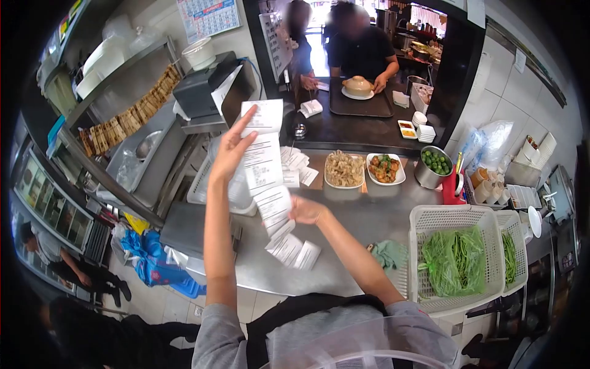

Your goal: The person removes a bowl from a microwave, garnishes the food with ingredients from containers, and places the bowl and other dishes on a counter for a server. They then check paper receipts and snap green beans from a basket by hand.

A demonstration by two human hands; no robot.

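Observation:
A long strip of printed receipts (262,161) hangs between my two hands above the steel counter (344,227). My left hand (228,149) pinches its upper part, with the thumb and fingers at the left edge. Lower down, my right hand (306,210) grips the strip's right edge. The bottom end folds and trails loose, blurred by motion. Behind the strip, several small receipts (296,161) lie on the counter. To their right stand a plate of pale fried food (344,170) and a plate of glazed brown pieces with greens (385,168).
A receipt printer (206,89) sits back left. At right are a metal pot of green limes (434,161) and a white basket (418,246) of bagged green vegetables. Beyond the pass window, a person (362,46) touches a tray (344,109) bearing a lidded clay pot (357,85).

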